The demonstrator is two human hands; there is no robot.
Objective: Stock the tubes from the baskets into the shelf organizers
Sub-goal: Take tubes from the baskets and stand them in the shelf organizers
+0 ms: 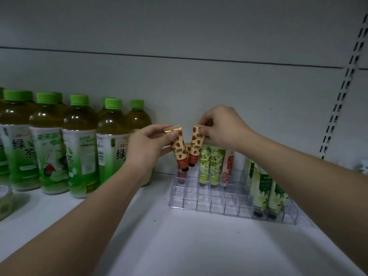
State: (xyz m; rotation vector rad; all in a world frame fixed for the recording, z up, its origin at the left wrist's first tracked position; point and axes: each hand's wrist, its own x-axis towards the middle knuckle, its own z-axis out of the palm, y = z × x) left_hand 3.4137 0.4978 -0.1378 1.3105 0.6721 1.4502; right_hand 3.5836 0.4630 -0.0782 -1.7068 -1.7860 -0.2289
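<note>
My left hand (148,145) pinches the crimped top of a strawberry-print tube (180,151), cap down, above the back left cell of the clear shelf organizer (201,203). My right hand (223,127) pinches a second strawberry-print tube (196,147) right beside it, also cap down. Both tubes hang just above the organizer's back row. Another strawberry tube stands partly hidden behind them. Two green floral tubes (211,166) and a pink tube (228,168) stand in the back row. Yellow-green tubes (266,192) fill the right column.
Several green tea bottles (83,144) with green caps stand on the white shelf (179,246) left of the organizer, close to my left wrist. A slotted upright (340,96) runs up the back wall at right. No basket is in view.
</note>
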